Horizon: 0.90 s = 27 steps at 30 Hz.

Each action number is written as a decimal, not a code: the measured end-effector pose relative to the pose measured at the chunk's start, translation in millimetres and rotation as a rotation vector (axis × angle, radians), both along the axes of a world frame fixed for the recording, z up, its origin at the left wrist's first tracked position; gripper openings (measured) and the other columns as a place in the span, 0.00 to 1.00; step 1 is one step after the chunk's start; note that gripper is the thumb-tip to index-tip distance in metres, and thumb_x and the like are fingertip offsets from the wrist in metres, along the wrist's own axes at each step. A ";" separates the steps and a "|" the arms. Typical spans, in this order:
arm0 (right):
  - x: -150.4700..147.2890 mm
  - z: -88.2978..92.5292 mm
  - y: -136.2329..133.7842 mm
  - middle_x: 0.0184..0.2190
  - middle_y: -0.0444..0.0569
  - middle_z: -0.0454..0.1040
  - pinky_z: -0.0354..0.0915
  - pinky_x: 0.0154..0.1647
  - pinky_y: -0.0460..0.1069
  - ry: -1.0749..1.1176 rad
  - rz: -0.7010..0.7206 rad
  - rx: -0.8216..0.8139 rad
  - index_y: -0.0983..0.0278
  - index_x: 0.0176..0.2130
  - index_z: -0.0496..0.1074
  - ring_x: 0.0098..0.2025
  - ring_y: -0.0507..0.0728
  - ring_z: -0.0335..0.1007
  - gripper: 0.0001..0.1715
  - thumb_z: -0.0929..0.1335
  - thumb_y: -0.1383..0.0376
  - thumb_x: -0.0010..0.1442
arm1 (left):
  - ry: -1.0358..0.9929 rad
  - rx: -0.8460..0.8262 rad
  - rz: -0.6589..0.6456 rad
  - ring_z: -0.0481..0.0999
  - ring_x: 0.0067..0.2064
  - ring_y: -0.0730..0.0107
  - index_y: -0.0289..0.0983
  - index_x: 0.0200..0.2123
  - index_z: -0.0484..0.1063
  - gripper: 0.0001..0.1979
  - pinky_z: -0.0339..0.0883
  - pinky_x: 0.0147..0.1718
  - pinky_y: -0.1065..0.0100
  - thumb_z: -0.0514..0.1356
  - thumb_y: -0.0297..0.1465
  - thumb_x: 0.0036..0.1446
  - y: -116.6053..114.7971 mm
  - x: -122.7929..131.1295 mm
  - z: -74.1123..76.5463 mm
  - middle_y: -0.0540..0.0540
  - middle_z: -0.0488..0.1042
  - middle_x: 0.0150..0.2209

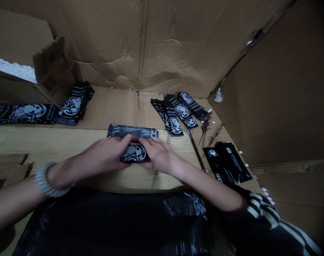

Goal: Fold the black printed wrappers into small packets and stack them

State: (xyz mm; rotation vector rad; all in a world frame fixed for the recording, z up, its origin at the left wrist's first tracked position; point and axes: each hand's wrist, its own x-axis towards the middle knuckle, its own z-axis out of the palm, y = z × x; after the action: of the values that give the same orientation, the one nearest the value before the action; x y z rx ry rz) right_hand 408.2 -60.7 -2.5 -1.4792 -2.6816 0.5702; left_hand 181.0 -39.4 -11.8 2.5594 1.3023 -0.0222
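Note:
A black packet with a white swirling print (pixel 135 153) is held at its two ends. My left hand (pixel 112 149) grips one end, thumb on top and fingers beneath. The other end is in my right hand (pixel 159 153), with its fingers closed around it. Just behind my fingertips lies a second black packet (pixel 121 131), its plainer side up and a chain-like white mark at its right end. My hands partly cover both packets.
A cardboard box of small white pieces (pixel 48 65) stands at left, beside stacked printed packets (pixel 73 103). More packets (pixel 178 110) lie fanned at back right, near brown twig-like strands (pixel 206 128) and black pouches (pixel 227 161). Cardboard walls (pixel 164 46) enclose the surface. Black plastic (pixel 119 220) spreads in front.

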 end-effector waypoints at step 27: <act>2.4 7.5 -1.3 0.62 0.65 0.75 0.67 0.65 0.64 -0.009 0.009 0.006 0.71 0.71 0.61 0.63 0.71 0.70 0.55 0.81 0.57 0.55 | -0.135 -0.086 -0.032 0.82 0.51 0.36 0.38 0.63 0.68 0.42 0.75 0.45 0.48 0.71 0.49 0.47 5.0 -3.1 -1.5 0.31 0.80 0.53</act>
State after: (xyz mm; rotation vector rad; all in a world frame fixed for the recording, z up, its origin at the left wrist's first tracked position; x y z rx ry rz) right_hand 410.7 -62.0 5.1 -1.4729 -2.6955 0.5559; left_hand 177.8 -34.4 -13.3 2.4631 1.1845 0.0850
